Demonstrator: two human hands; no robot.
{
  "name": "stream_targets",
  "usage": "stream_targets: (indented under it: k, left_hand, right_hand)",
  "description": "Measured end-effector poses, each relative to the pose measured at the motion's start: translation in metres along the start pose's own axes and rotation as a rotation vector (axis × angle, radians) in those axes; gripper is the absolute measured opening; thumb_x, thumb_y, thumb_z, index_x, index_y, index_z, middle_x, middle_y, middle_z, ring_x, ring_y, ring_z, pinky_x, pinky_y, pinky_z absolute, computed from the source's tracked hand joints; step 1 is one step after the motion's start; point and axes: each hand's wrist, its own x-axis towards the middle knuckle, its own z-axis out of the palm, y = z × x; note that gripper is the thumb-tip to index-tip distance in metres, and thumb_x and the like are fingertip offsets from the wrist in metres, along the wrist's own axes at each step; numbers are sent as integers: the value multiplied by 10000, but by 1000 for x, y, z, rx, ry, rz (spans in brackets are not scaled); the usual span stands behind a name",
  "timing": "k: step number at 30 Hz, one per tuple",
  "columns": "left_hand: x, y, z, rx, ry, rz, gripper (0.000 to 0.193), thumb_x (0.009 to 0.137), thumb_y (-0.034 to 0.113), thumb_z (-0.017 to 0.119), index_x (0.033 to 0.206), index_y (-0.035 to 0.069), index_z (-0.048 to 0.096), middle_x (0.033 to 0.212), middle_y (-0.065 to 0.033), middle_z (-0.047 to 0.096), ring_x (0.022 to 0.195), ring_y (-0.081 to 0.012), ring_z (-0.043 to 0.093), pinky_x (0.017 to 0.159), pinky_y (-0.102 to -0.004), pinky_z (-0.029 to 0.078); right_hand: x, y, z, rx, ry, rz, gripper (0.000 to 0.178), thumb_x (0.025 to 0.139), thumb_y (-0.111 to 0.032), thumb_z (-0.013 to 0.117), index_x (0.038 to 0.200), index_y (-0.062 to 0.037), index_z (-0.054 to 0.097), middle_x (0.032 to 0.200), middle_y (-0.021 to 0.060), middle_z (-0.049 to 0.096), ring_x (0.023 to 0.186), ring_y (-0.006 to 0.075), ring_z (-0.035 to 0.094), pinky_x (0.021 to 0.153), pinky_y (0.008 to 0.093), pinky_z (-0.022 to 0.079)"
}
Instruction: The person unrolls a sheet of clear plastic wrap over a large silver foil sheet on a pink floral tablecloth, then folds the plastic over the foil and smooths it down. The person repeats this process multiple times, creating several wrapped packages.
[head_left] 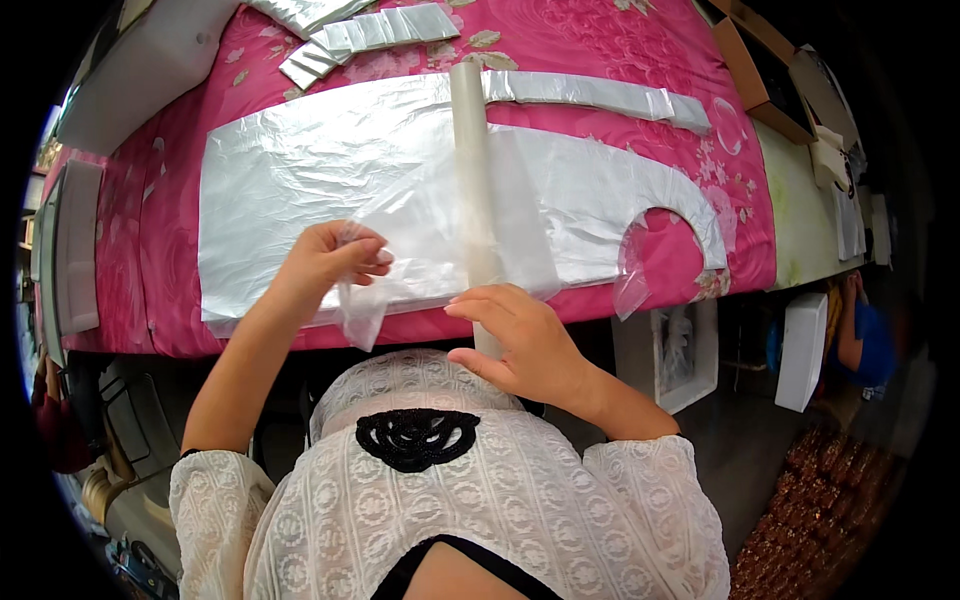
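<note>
A clear plastic sheet (pixel 410 215) is pinched in my left hand (pixel 335 258), its loose end hanging below the fingers. The sheet stretches right toward a long, pale roll (pixel 470 170) that lies lengthwise across the table. My right hand (pixel 525 340) lies over the roll's near end, fingers and thumb stretched apart; whether the palm presses on it is hidden. Beneath the roll and film is a large silver plastic piece (pixel 290 170), flat, with a curved cut-out at its right end. Clear film (pixel 630 270) hangs at that cut-out.
A pink floral cloth (pixel 170 240) covers the table. Behind lie a folded silver strip (pixel 600 97) and several small folded silver packets (pixel 390 30). A cardboard box (pixel 765 75) stands at the far right. Below the table's right side is a white foam box (pixel 665 360); another person (pixel 865 335) is beyond.
</note>
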Motion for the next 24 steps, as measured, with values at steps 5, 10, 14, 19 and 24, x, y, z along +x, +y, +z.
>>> stream_targets:
  k: [5, 10, 14, 19, 24]
  left_hand:
    - [-26, -2, -103, 261, 149, -126, 202, 838, 146, 617, 973, -4, 615, 875, -95, 669, 854, -165, 656, 725, -281, 498]
    - [-17, -9, -150, 732, 239, -52, 210, 802, 39, 611, 1002, -26, 597, 902, -82, 663, 812, -211, 647, 769, -310, 494]
    - [-18, -3, -129, 1622, 672, 298, 399, 740, 3, 638, 1131, 14, 558, 1189, -146, 565, 1055, -341, 546, 887, -395, 455]
    - [15, -12, 1, 1163, 399, 857, 513, 784, 5, 617, 1276, 28, 476, 1314, -140, 487, 1219, -317, 460, 1003, -387, 393]
    - [57, -57, 66, 1175, 255, 787, 591, 852, 149, 504, 1368, -70, 316, 1448, -218, 298, 1362, -350, 261, 1119, -444, 202]
  right_hand:
    - [-26, 0, 4, -291, 45, 427, 459, 734, -332, 746, 1004, -14, 554, 884, 121, 638, 796, 243, 624, 675, 348, 493]
    - [-37, 14, 22, -8, -196, 774, 536, 746, -403, 715, 1004, 31, 533, 799, 160, 653, 715, 286, 652, 653, 367, 507]
    - [-41, 13, 23, 47, -247, 817, 512, 757, -398, 693, 974, 42, 543, 809, 181, 658, 734, 318, 657, 669, 384, 512]
    - [-39, 11, 18, 57, -275, 830, 451, 751, -370, 689, 911, 35, 571, 770, 183, 650, 722, 322, 653, 662, 392, 506]
    - [-38, 18, 18, 66, -322, 832, 419, 750, -354, 693, 879, 32, 593, 744, 167, 641, 682, 292, 636, 636, 372, 492]
